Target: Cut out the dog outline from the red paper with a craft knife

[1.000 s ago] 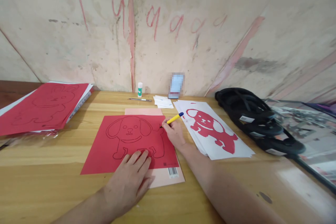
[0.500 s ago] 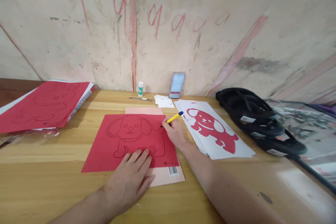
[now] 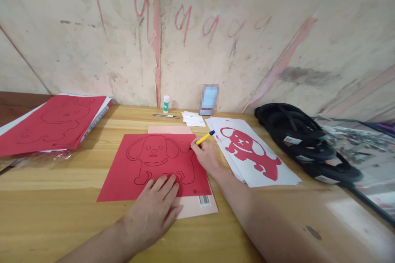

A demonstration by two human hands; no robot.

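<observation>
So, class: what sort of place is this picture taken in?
Probably a home or workshop craft table: a red sheet with a dog outline under the pen, finished red dog cut-outs on white paper, and a glue stick.

Matt red paper sheet [image 3: 154, 168] lies on a smooth, grained wood table [image 3: 61, 213]; the pen [image 3: 205, 138] looks glossy yellow plastic; the wall [image 3: 216, 28] is rough, stained plaster

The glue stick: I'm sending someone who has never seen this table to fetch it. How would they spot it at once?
Start at the wooden table and look to its far edge, where it meets the stained wall. The glue stick stands upright there, just behind a thin pen lying flat. It is the only small white tube with a green label; the folded white papers to its right lie flat.
</observation>
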